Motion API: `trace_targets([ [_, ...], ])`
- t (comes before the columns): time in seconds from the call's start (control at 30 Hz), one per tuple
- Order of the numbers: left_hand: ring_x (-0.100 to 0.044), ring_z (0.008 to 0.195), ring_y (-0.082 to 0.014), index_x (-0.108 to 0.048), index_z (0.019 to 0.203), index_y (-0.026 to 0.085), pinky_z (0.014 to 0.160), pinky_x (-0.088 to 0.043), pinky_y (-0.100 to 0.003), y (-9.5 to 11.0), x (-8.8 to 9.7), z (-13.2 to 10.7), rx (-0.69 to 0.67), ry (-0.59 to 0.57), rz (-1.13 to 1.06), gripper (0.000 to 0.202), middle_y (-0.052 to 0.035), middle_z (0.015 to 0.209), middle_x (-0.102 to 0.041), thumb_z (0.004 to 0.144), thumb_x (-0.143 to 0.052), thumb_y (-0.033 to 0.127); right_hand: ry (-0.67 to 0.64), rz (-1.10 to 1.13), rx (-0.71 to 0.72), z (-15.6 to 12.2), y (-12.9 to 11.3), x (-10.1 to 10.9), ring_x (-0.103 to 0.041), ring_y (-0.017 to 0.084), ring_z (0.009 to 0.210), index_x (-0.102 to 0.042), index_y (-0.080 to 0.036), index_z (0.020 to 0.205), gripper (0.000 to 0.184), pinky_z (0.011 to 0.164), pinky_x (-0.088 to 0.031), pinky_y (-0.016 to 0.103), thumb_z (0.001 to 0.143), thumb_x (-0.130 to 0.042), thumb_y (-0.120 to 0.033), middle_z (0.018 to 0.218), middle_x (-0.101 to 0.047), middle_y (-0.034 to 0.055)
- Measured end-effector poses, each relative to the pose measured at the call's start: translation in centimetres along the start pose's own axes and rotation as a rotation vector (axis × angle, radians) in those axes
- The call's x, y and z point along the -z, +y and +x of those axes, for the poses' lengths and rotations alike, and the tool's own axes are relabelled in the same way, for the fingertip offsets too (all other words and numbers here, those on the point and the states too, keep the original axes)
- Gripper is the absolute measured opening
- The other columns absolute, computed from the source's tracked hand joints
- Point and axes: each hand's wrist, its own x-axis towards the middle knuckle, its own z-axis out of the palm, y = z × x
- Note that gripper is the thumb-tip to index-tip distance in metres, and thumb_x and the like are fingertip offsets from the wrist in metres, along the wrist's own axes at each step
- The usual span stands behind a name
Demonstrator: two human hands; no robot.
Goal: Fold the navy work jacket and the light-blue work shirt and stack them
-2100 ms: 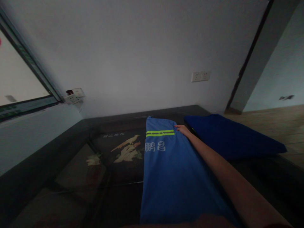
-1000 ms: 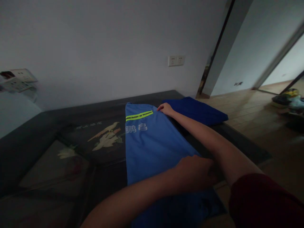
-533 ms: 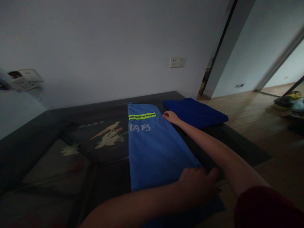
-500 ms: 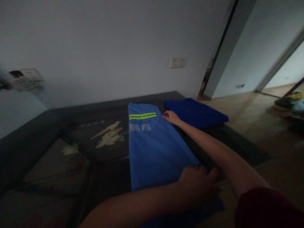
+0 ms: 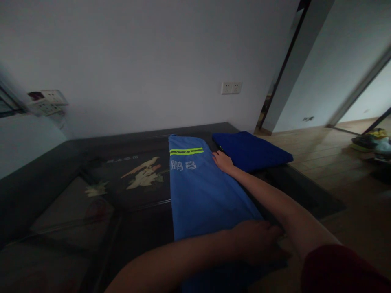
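A blue work jacket [image 5: 204, 195] with a yellow-green stripe and pale printed characters lies folded lengthwise on a dark tabletop [image 5: 143, 217]. Its near part hangs past the front edge. My right hand [image 5: 224, 162] rests at the jacket's far right edge, fingers stretched out over the cloth. Across the near part reaches my left hand [image 5: 258, 242], closed at the right edge of the jacket; shadow partly hides its fingers. Just beyond my right hand lies a folded darker blue garment [image 5: 252, 150].
The tabletop has a painted bird-and-flower picture [image 5: 145, 173]. Behind it rises a white wall [image 5: 146, 73] with a double socket [image 5: 231, 88]. Another socket block [image 5: 50, 101] is at the left corner. Wooden floor [image 5: 311, 146] and bagged items [image 5: 378, 142] lie to the right.
My right hand's fingers have gone from a pinch to lying flatter on the jacket's edge. My left hand has shifted slightly nearer to me. The view has tilted a little.
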Motion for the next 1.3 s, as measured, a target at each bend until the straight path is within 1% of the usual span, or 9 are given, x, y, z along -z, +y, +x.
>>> trace_targets([
  [0.17, -0.06, 0.108, -0.0215, -0.054, 0.124, 0.013, 0.093, -0.047, -0.032, -2.3, 4.8, -4.9, -0.031, 0.155, -0.156, 0.036, -0.0121, 0.12, -0.063, 0.093, -0.048, 0.031, 0.034, -0.001, -0.006, -1.1, 0.2, 1.7, -0.046, 0.027, 0.121, -0.046, -0.016, 0.134, 0.042, 0.098, -0.04, 0.038, 0.096, -0.041, -0.031, 0.13, -0.051, 0.0167],
  [0.3, -0.06, 0.104, -0.0193, -0.06, 0.11, 0.017, 0.094, -0.046, -0.033, -7.6, 7.5, -11.8, 0.374, 0.576, -0.141, 0.025, -0.0077, 0.112, -0.065, 0.09, -0.047, 0.024, 0.034, 0.091, -0.002, -5.0, 1.4, 3.9, -0.051, 0.026, 0.117, -0.041, -0.014, 0.138, 0.051, 0.098, -0.04, 0.038, 0.089, -0.051, -0.027, 0.128, -0.052, 0.0167],
  [0.4, -0.062, 0.095, -0.021, -0.057, 0.11, 0.015, 0.088, -0.048, -0.036, -10.3, 7.1, -17.1, 0.649, 0.713, -0.082, 0.027, -0.0095, 0.105, -0.065, 0.087, -0.045, 0.022, -0.054, 0.184, -0.01, -10.5, 2.4, 5.8, -0.061, 0.023, 0.097, -0.047, -0.017, 0.133, 0.051, 0.087, -0.046, 0.034, 0.086, -0.055, -0.031, 0.109, -0.062, 0.0122],
  [0.53, -0.064, 0.088, -0.0213, -0.051, 0.116, 0.016, 0.081, -0.05, -0.036, -10.3, 4.5, -21.1, 0.764, 0.67, -0.179, 0.031, -0.0072, 0.095, -0.065, 0.088, -0.044, 0.029, -0.156, 0.238, -0.133, -18.0, 2.5, 7.5, -0.065, 0.022, 0.077, -0.043, -0.021, 0.137, 0.057, 0.069, -0.048, 0.032, 0.086, -0.051, -0.043, 0.088, -0.066, 0.0074],
  [0.73, -0.063, 0.091, -0.0221, -0.045, 0.125, 0.016, 0.085, -0.049, -0.038, -8.9, 2.0, -21.5, 0.794, 0.67, -0.157, 0.041, -0.0083, 0.102, -0.064, 0.087, -0.047, 0.03, -0.229, 0.303, -0.16, -21.8, 1.1, 7.0, -0.064, 0.027, 0.101, -0.036, -0.028, 0.141, 0.061, 0.085, -0.048, 0.039, 0.084, -0.051, -0.045, 0.12, -0.063, 0.0106],
  [0.83, -0.06, 0.102, -0.0234, -0.046, 0.126, 0.018, 0.094, -0.046, -0.041, -9.2, 2.3, -21.5, 0.763, 0.687, -0.129, 0.042, -0.0093, 0.111, -0.062, 0.086, -0.049, 0.031, -0.247, 0.315, -0.134, -20.8, 1.4, 6.9, -0.062, 0.028, 0.106, -0.035, -0.03, 0.143, 0.063, 0.09, -0.047, 0.042, 0.083, -0.052, -0.04, 0.126, -0.061, 0.0104],
  [1.0, -0.059, 0.106, -0.0248, -0.045, 0.122, 0.016, 0.092, -0.048, -0.042, -11.4, 4.5, -21.2, 0.755, 0.692, -0.308, 0.04, -0.0127, 0.116, -0.06, 0.085, -0.05, 0.03, -0.316, 0.271, -0.095, -16.8, 1.6, 7.8, -0.067, 0.026, 0.087, -0.04, -0.027, 0.141, 0.06, 0.077, -0.049, 0.036, 0.084, -0.052, -0.041, 0.102, -0.069, 0.0106],
  [1.13, -0.065, 0.076, -0.0206, -0.034, 0.128, 0.018, 0.068, -0.054, -0.036, -11.9, 5.2, -21.1, 0.805, 0.638, -0.58, 0.049, -0.0081, 0.096, -0.064, 0.085, -0.05, 0.033, -0.362, 0.255, -0.096, -14.4, 0.5, 8.5, -0.065, 0.028, 0.095, -0.039, -0.016, 0.142, 0.062, 0.084, -0.048, 0.039, 0.087, -0.048, -0.043, 0.109, -0.067, 0.0155],
  [1.3, -0.06, 0.065, -0.0166, -0.038, 0.125, 0.021, 0.061, -0.05, -0.029, -8.1, 3.1, -21.6, 0.703, 0.451, -0.762, 0.052, 0.0025, 0.072, -0.058, 0.08, -0.06, 0.035, -0.483, 0.466, -0.033, -16.7, 0.2, 9.2, -0.057, 0.029, 0.115, -0.039, -0.026, 0.142, 0.064, 0.098, -0.043, 0.041, 0.082, -0.055, -0.043, 0.134, -0.056, 0.0088],
])
